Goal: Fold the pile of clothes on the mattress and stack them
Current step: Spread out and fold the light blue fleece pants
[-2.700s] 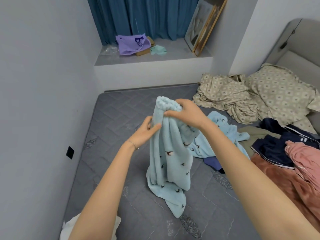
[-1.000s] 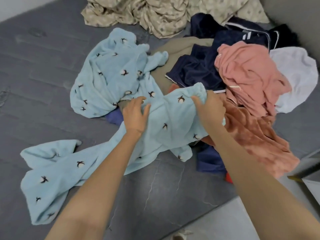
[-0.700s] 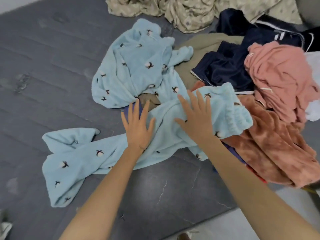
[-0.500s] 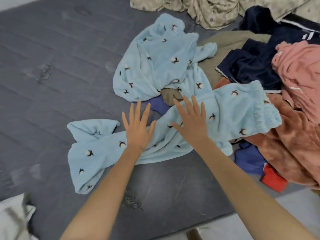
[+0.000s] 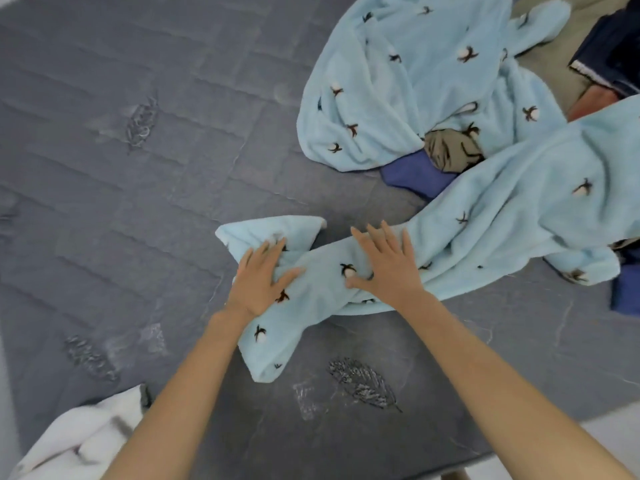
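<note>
**On the mattress: blue pants getting flattened**

Right at the near edge of the mattress [image 5: 138,209], the light blue fleece pants [image 5: 502,209] lie stretched out, one leg running toward me and the far end draped up onto the pile [image 5: 613,60] on the right. Both hands are flat on that leg, holding nothing. The left hand [image 5: 259,282] presses near the cuff with its fingers spread, and the right hand [image 5: 388,268] presses just beside it.

Looks like the smoothing step, no fold made yet. The legs are still twisted and rumpled, so I'd say the next move is tugging them straight and lining them up before folding.

A matching blue top [image 5: 398,91] sits crumpled just beyond. A white cloth [image 5: 79,438] pokes in at the bottom left corner.
</note>
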Demonstrator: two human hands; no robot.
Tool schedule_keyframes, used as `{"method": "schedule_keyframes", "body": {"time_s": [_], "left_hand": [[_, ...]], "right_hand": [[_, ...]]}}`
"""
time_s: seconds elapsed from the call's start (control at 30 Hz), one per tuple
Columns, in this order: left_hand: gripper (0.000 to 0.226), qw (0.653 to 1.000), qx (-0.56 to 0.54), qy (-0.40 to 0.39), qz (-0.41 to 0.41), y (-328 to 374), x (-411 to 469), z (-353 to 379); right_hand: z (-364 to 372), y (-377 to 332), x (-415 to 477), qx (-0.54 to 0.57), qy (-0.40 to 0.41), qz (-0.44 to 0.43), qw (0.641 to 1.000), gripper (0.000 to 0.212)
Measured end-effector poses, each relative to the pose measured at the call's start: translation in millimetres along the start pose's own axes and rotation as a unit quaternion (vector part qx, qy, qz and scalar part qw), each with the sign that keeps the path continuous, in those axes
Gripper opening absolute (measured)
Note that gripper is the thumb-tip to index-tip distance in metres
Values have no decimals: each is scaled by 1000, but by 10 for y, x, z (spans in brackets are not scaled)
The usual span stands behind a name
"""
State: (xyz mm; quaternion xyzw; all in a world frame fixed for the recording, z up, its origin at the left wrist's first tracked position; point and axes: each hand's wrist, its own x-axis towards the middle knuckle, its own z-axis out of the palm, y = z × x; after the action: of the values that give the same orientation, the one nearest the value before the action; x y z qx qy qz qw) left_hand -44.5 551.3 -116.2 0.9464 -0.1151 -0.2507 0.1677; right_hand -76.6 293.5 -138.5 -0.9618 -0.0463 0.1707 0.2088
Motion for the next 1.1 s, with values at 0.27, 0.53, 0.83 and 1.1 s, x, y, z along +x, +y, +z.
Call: {"method": "schedule_keyframes", "body": {"time_s": [0.27,0.53,0.83,1.1], "left_hand": [[67,992,104,55,34,-552,-105,162],[44,987,13,156,-35,-53,-140,-167],[38,966,-153,32,-206,302,-264,-320],[70,975,-60,176,-121,535,-539,218]], "right_hand": [[205,120,161,6,80,-28,996,35],[-234,-43,262,163,111,77,977,38],[-636,-149,246,209,149,68,964,26],[-326,-274,-26,105,-50,56,992,78]]}}
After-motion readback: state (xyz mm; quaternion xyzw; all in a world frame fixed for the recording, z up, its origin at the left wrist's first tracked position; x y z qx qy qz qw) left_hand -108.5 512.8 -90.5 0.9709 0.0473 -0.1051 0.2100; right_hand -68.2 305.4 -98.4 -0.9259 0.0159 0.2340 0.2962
